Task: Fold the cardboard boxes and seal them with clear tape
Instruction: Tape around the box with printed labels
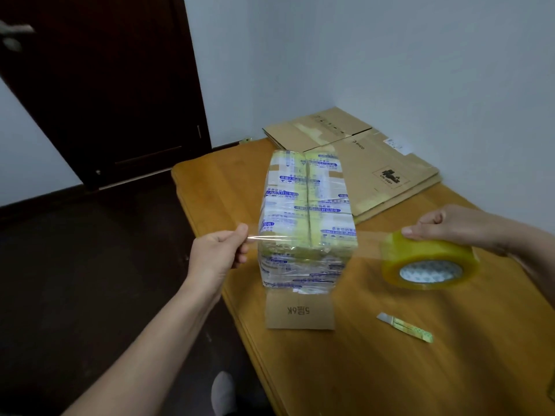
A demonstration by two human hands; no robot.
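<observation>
Two hands span a tape strip (270,237) across the box (306,217).
At left the left hand (216,253) pinches the free end; at right the right hand (456,225) grips the tape roll (429,259); the box lies lengthwise near-to-far on the worktop (390,355).

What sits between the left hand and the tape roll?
Head view: a pulled-out strip of clear tape, pinched by the left hand, runs to the tape roll held by the right hand, crossing the taped box.

The wooden table (420,370) bears a taped box (303,217), flattened cardboard (384,175), a cutter (404,327).
</observation>
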